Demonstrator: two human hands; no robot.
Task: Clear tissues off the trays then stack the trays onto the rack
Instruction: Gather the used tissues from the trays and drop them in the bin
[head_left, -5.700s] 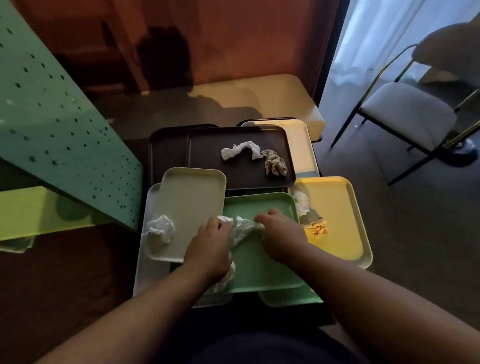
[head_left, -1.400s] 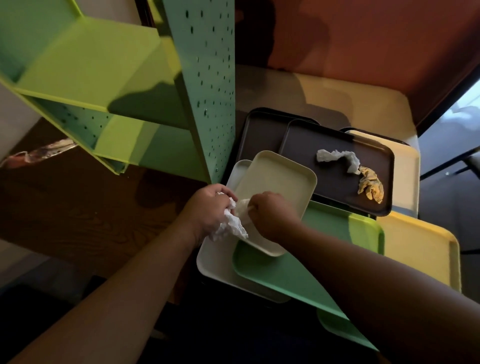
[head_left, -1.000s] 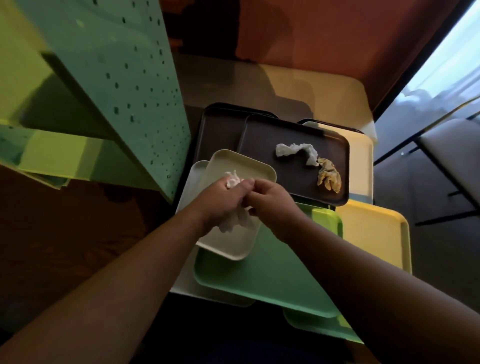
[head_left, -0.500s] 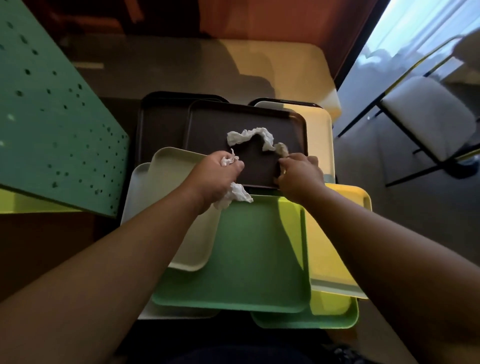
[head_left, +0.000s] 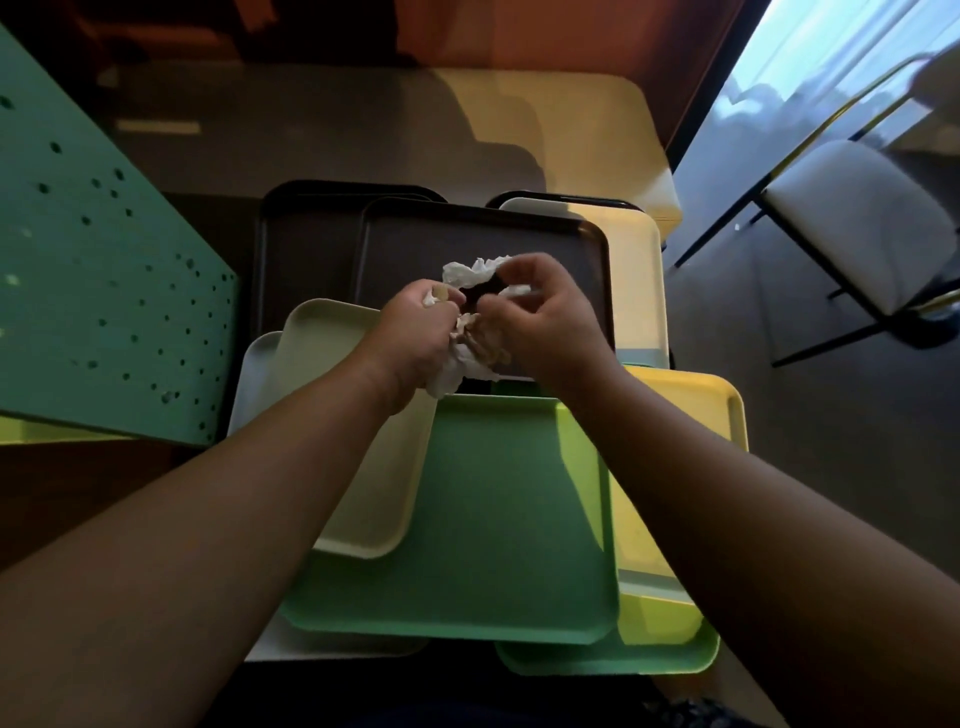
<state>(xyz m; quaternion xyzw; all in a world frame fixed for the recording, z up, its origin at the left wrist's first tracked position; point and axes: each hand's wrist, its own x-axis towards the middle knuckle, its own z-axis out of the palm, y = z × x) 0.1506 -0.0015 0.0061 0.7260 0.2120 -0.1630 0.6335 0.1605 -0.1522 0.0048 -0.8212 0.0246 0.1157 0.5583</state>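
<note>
Tissues (head_left: 470, 275), light, soft and crushable, bunched over the dark tray (head_left: 415, 244): left hand (head_left: 415, 338) and right hand (head_left: 540, 322), close together, both pinch them.

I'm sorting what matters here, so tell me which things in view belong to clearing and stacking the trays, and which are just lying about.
Part of the job:
- left hand gripping a wad of tissues
- right hand pinching the white tissue
- dark brown tray
- cream tray
- green tray
- yellow tray
- green perforated rack

Just lying about:
- chair
- table
</note>
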